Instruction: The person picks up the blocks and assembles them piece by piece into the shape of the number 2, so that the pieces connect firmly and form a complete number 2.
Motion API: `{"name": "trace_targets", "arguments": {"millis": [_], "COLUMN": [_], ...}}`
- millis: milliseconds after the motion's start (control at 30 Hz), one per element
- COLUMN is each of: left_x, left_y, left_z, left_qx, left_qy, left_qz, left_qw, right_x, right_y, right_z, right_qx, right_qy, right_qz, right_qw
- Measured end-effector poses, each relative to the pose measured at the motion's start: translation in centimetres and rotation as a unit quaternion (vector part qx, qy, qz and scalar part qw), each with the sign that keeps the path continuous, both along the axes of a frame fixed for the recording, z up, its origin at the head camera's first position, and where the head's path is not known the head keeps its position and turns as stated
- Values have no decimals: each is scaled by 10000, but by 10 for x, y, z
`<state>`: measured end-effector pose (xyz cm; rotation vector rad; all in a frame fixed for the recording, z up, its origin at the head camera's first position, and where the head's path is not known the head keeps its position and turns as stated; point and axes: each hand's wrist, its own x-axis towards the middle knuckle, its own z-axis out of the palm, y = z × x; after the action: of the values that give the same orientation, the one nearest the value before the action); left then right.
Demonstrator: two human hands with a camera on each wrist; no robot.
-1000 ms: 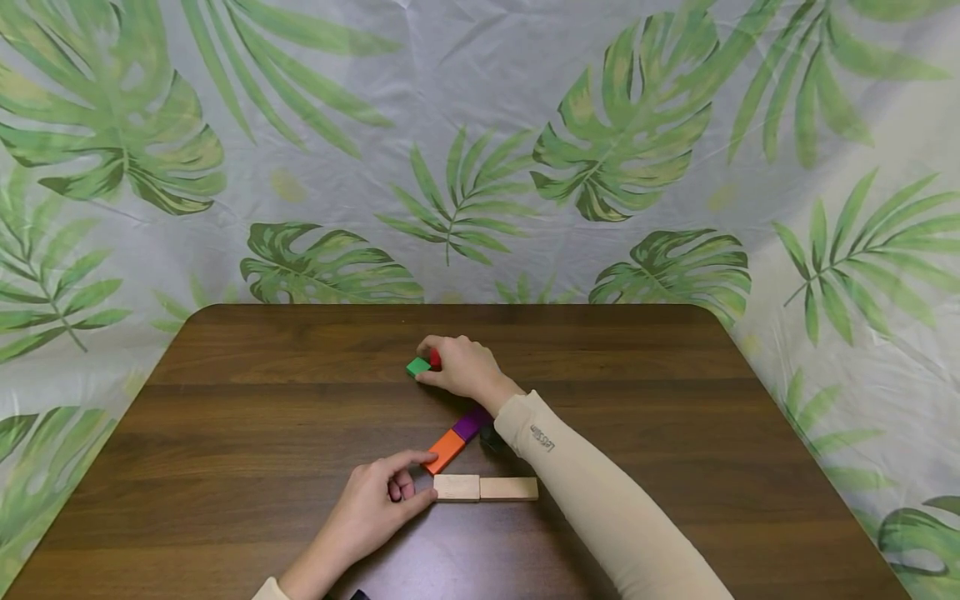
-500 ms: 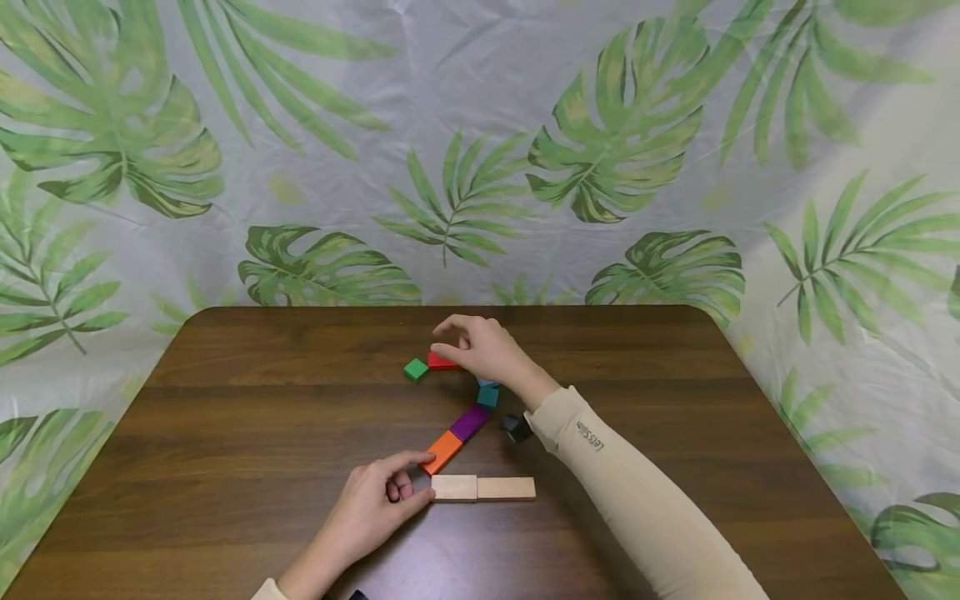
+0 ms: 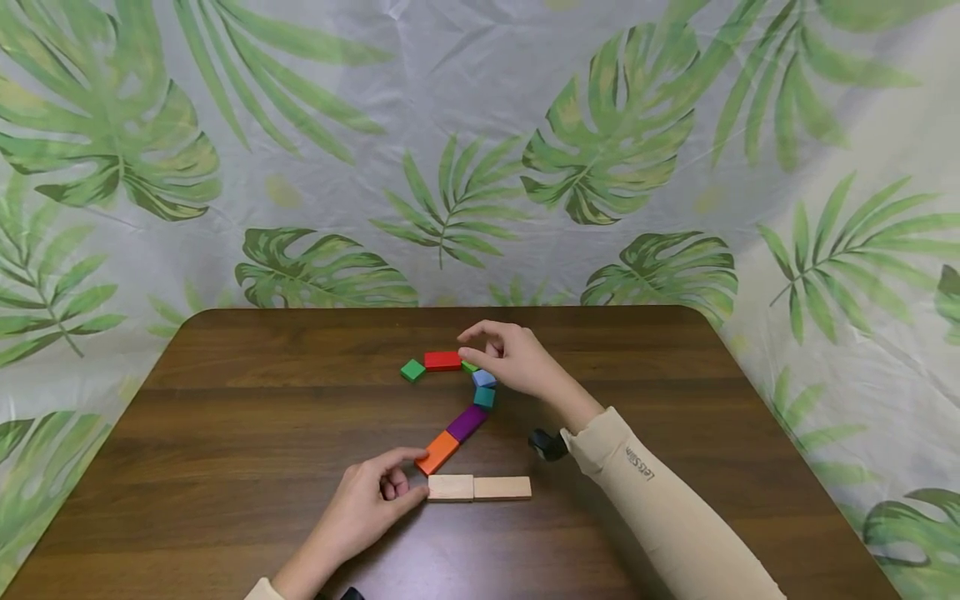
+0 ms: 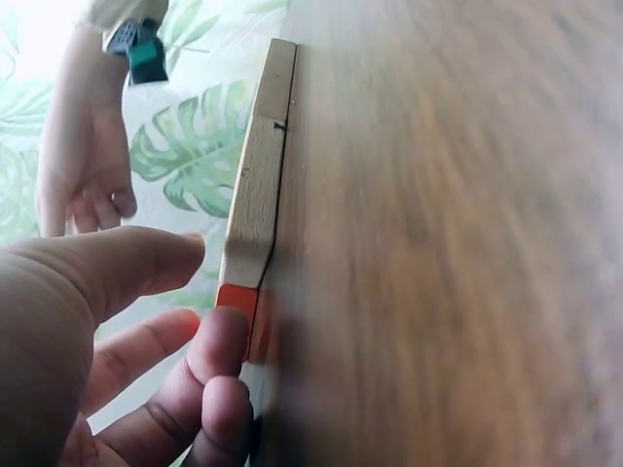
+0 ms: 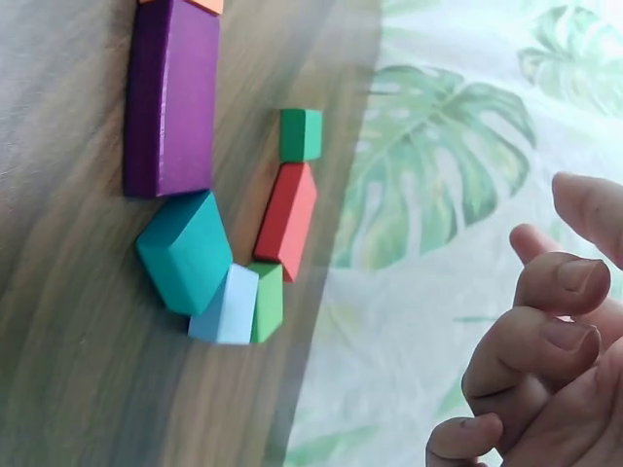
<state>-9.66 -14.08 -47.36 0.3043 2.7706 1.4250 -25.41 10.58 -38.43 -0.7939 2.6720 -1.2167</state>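
Coloured wooden blocks form a bent line on the table. An orange block (image 3: 439, 452) and a purple block (image 3: 467, 422) slant up to a teal block (image 3: 484, 398). A light blue block (image 3: 483, 378) and a light green block (image 5: 268, 304) curve on to a red block (image 3: 442, 361), with a green block (image 3: 412, 371) at its far end. Two plain wooden blocks (image 3: 450, 487) lie end to end near the orange one. My left hand (image 3: 367, 500) has its index fingertip at the orange block and its thumb at the plain blocks' left end. My right hand (image 3: 517, 358) hovers beside the curve, holding nothing.
The brown wooden table (image 3: 262, 433) carries all the blocks. A leaf-patterned cloth (image 3: 465, 150) hangs behind it. A black wrist camera (image 3: 547, 444) sits under the right wrist.
My right hand has drawn back to the right from the red and green blocks, uncovering the red, light blue and teal blocks. The left hand keeps its place by the orange block.
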Motion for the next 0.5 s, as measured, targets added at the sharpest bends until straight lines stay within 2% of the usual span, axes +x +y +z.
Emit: {"name": "trace_targets", "arguments": {"millis": [233, 500], "left_x": [-2, -1], "left_y": [-6, -20], "left_z": [2, 12], "left_qx": [-9, -132], "left_qy": [62, 19], "left_qz": [-129, -270], "left_qw": [9999, 9995], "right_x": [16, 35], "right_y": [23, 50], "right_z": [3, 6], "right_qx": [-291, -394], "right_qy": [-226, -275], "right_qz": [-171, -444], "right_qw": [9992, 9979]}}
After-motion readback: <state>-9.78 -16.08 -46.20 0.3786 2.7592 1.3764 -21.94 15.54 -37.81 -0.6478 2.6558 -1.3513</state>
